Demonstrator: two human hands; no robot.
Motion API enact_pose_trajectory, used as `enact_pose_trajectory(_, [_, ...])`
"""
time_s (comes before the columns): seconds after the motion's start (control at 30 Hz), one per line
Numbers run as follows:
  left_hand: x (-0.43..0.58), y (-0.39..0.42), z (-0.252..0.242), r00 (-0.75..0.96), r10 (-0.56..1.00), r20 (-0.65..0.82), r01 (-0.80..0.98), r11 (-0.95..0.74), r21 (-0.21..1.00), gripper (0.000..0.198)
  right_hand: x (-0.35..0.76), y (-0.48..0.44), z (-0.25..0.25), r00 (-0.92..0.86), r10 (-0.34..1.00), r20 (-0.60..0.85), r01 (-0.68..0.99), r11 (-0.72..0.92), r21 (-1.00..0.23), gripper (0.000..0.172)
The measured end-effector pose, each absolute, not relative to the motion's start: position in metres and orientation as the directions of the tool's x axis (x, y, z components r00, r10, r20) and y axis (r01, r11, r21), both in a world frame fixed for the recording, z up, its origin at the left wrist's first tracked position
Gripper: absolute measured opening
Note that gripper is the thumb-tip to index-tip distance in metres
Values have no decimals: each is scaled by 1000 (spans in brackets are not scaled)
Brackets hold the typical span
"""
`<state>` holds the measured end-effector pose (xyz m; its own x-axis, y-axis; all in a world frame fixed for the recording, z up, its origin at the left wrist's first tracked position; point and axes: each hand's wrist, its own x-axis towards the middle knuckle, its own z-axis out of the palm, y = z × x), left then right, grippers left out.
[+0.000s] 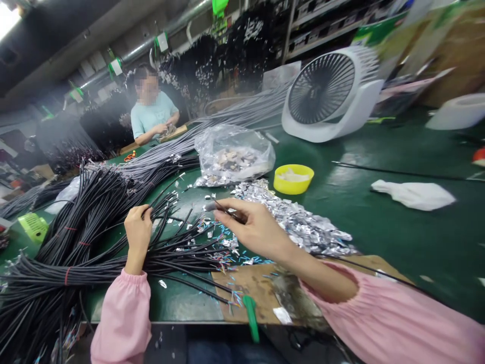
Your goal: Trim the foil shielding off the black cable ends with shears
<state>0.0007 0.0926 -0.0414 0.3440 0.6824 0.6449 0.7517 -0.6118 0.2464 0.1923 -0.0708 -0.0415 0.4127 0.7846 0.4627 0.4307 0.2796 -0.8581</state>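
My left hand [137, 233] is closed in a pinch at the near side of the heap, on what looks like the end of a black cable. My right hand [257, 227] is wrapped round a thin dark tool [220, 204] that looks like tweezers, its tip blurred near a greyish scrap. Under and between both hands lie loose black cables [162, 222], several with stripped, coloured wire ends. Silver foil scraps [303, 222] are piled behind my right hand, and tiny blue wire bits [220, 232] are scattered below it.
A clear plastic bag [237, 151] of scraps, a yellow tub [293, 179] and a white fan [329, 96] stand behind. Bundled black cables [76, 237] fill the left. A brown board [242, 283] and green-handled tool [251, 318] lie near the front edge. A co-worker [153, 111] sits opposite.
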Motion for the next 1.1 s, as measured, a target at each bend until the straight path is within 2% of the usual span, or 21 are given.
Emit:
enact_pose_trajectory(0.17, [12, 77, -31, 342, 597, 726, 608, -729, 314, 13, 192, -68, -44, 454, 759, 466, 418, 281, -864, 26])
enact_pose_trajectory(0.3, [43, 37, -29, 497, 480, 723, 368, -871, 325, 11, 193, -67, -46, 550, 695, 462, 393, 273, -878, 27])
enact_pose_trajectory(0.4, [59, 10, -32, 476, 401, 783, 230, -916, 329, 9, 193, -68, -43, 547, 680, 488, 387, 312, -868, 24])
enact_pose_trajectory(0.6, [56, -7, -43, 419, 495, 761, 210, -868, 449, 8, 187, -74, -35, 455, 687, 566, 395, 414, -820, 15])
enact_pose_trajectory(0.77, [53, -13, -48, 421, 521, 743, 222, -853, 472, 8, 183, -77, -34, 431, 688, 583, 436, 407, -803, 20])
enact_pose_trajectory(0.83, [53, -15, -50, 427, 544, 722, 230, -838, 495, 9, 182, -77, -34, 428, 676, 600, 474, 397, -786, 17])
enact_pose_trajectory(1.0, [51, -17, -48, 460, 687, 562, 232, -704, 671, 19, 184, -78, -40, 425, 700, 573, 513, 335, -790, 13])
enact_pose_trajectory(1.1, [50, -16, -45, 401, 775, 488, 183, -590, 786, 23, 185, -78, -41, 409, 726, 554, 530, 305, -791, 24])
